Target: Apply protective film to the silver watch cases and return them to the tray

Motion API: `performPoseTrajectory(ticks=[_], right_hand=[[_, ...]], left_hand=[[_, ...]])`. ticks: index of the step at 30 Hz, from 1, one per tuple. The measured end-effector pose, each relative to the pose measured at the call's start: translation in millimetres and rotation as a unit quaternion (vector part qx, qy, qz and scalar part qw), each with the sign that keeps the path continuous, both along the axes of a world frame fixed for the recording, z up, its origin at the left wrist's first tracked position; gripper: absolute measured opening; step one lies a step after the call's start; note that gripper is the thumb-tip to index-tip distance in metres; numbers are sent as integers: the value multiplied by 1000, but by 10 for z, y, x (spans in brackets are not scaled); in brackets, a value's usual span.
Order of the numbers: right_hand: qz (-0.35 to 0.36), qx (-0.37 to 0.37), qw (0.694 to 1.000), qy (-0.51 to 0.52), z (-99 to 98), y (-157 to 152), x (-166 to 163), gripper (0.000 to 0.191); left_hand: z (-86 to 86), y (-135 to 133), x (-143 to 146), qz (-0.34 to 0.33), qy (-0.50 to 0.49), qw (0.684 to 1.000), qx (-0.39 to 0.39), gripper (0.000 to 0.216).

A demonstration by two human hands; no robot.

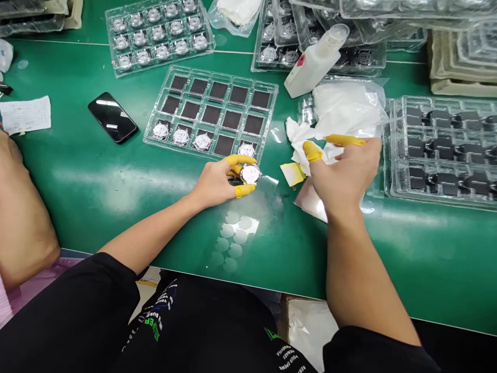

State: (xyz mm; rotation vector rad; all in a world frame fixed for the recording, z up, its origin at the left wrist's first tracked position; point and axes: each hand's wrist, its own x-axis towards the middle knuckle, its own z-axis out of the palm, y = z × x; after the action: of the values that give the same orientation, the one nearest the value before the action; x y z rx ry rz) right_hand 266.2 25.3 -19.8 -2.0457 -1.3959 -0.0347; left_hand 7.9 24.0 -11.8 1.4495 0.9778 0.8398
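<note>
My left hand (219, 178), with yellow finger cots, is closed on a round silver watch case (250, 173) just above the green table. Behind it lies a clear plastic tray (212, 111) with dark square pockets; a few silver watch cases sit in its front row. My right hand (345, 166), also in yellow cots, hovers over a crumpled white cloth (306, 137) and a clear plastic bag (349, 106). Its index finger is stretched out and its thumb bent near the cloth. Whether it grips anything is not clear. A sheet of round clear stickers (235, 235) lies by my left wrist.
A black phone (112, 117) lies left of the tray. A filled tray of watch cases (159, 32) stands at the back. A white squeeze bottle (316, 62) leans at back centre. Trays of dark parts (442, 147) fill the right. Another person's arm (21, 212) rests at the left edge.
</note>
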Motion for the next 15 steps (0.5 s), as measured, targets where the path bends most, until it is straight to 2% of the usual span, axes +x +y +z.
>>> performPoseTrajectory(ticks=[2,3,5,7,9,12,15], right_hand=[[14,-51,998,-25,-54,77,210,33],[36,-50,998,-26,-54,86,275,31],[84,18,996,-21,2,45,299,26],[143,111,983,-1,91,-45,175,22],[214,152,964,34,160,-140,-61,19],[307,134,942,21,185,-238,-442,19],[352,97,931,-22,179,-278,-628,15]], left_hand=[[6,16,3,8,-19,1000,-21,57],[12,23,3,9,-28,999,-33,59],[25,34,4,14,-40,998,-54,61],[34,36,5,16,-44,997,-62,62],[34,30,8,13,-38,997,-59,61],[17,20,12,-4,-39,998,-52,58],[-8,24,11,-20,-58,996,-60,59]])
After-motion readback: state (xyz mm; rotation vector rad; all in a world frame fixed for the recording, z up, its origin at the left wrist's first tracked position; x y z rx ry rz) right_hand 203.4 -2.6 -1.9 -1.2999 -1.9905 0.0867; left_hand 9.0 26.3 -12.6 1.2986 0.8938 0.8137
